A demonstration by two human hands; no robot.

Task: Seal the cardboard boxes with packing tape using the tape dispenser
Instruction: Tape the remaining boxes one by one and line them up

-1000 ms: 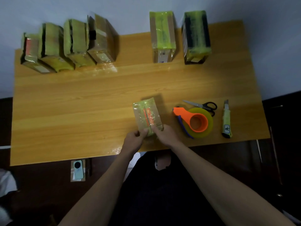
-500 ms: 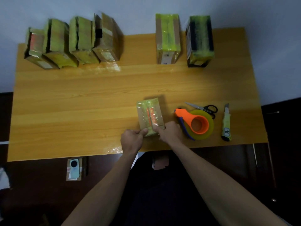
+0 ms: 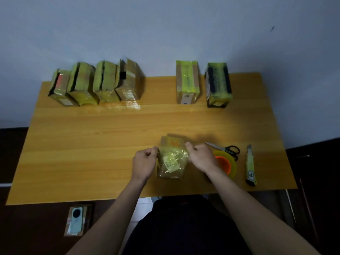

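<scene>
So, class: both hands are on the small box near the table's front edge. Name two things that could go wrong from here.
1. The left hand and right hand hold the box tipped up; its glossy tape may let it slip.
2. The dispenser, scissors and knife lie right beside the right forearm; a careless sweep could knock them off the table.

The worktop [image 3: 92,144] is honey-yellow wood with lengthwise grain. The box [image 3: 172,162] at lower centre is brown cardboard under glossy yellow-green tape, with an orange mark on top. The four boxes [image 3: 95,83] at upper left are brown with yellow-green tape. At upper right stand a brown box [image 3: 187,81] with a bright yellow-green strip and a black box [image 3: 218,85] banded yellow-green. The tape dispenser [image 3: 225,164] is orange, its roll yellowish. The scissors [image 3: 230,150] have black handles. The utility knife [image 3: 250,166] is yellow-green and black.
</scene>
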